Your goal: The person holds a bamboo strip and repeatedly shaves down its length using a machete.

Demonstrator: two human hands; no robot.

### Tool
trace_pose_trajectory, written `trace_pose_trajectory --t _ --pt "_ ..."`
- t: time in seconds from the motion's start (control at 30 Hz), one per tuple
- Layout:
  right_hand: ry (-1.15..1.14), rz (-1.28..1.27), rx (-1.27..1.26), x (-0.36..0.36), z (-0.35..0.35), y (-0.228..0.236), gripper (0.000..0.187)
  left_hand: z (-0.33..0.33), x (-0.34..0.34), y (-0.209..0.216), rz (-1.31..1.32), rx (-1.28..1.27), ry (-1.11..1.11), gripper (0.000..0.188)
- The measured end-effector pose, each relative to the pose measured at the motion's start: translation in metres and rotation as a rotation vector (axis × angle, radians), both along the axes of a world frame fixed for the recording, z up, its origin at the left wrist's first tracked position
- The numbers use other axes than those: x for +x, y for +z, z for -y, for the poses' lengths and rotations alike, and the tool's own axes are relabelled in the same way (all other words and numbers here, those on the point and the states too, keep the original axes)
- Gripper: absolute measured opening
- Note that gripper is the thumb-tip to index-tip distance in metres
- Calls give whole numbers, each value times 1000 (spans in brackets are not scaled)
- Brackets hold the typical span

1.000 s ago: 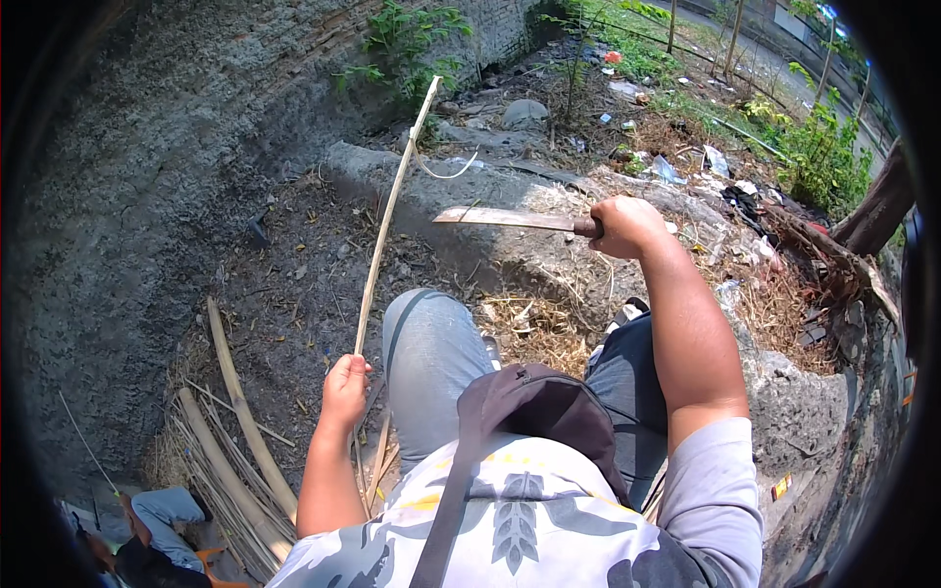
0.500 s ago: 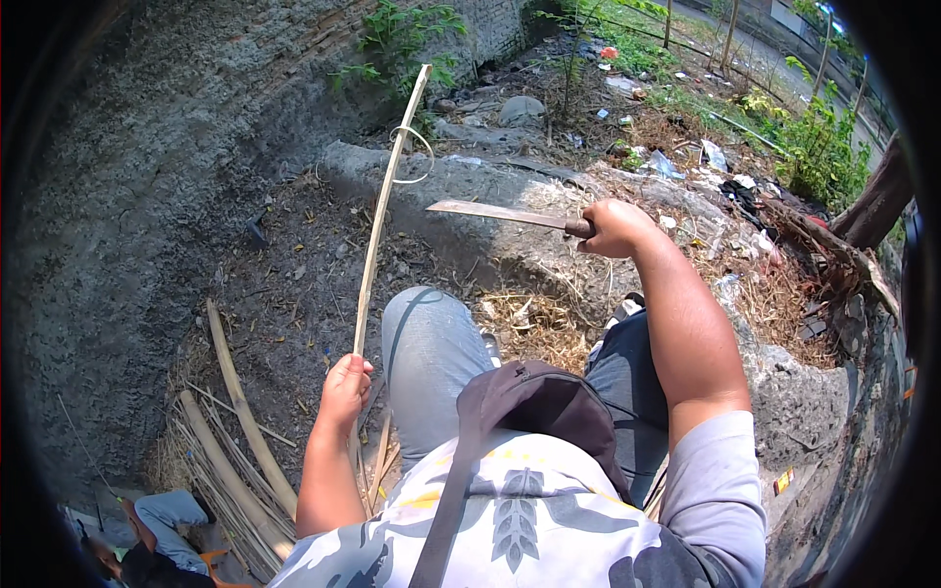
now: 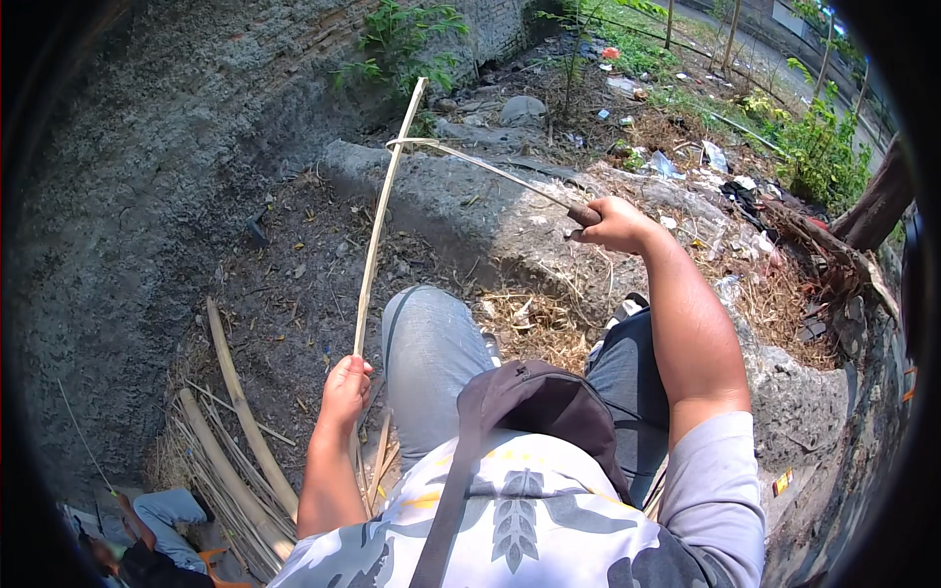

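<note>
My left hand (image 3: 347,387) is closed round the lower part of a long pale bamboo strip (image 3: 377,235), which stands up and away from me beside my left knee. In my right hand (image 3: 619,225) is the dark handle of a machete (image 3: 510,176), its blade seen nearly edge-on and pointing left. The blade's tip reaches close to the strip's upper part, where a thin peeled sliver (image 3: 404,143) sticks out. Whether the tip touches the strip I cannot tell.
Curved bamboo poles (image 3: 245,402) and thin strips lie at my left. A rough wall (image 3: 127,216) rises behind them. Another person (image 3: 167,529) sits at the lower left. Litter (image 3: 667,165) and dry grass cover the ground ahead right. A dark bag (image 3: 549,407) rests on my lap.
The machete has swung up, and its blade has turned edge-on with the tip nearer the strip. The curled sliver no longer shows as a loop. My left hand has stayed in place.
</note>
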State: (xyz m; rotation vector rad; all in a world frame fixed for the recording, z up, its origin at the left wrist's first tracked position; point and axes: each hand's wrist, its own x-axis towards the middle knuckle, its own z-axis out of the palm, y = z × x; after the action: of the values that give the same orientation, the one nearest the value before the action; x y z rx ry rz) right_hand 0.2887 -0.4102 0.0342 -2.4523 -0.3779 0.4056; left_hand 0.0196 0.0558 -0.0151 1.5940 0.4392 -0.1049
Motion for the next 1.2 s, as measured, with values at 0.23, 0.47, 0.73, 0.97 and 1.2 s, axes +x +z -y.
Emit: trace_pose_trajectory --t 0.23,0.47,0.73,0.97,1.2 --pt "-192 -32 175 1 13 -1 40 0 -2 -4 -22 24 9 38" --pt "-196 -54 136 1 15 2 39 3 -1 -4 -31 43 2 37" --pt "-8 146 -170 -4 0 6 43 6 3 -1 -15 43 -21 37" --pt "43 168 -180 -10 -3 16 42 2 1 -4 -22 13 -21 38" --pt "-143 270 -180 -15 -7 20 39 14 -1 16 -111 -133 -19 48"
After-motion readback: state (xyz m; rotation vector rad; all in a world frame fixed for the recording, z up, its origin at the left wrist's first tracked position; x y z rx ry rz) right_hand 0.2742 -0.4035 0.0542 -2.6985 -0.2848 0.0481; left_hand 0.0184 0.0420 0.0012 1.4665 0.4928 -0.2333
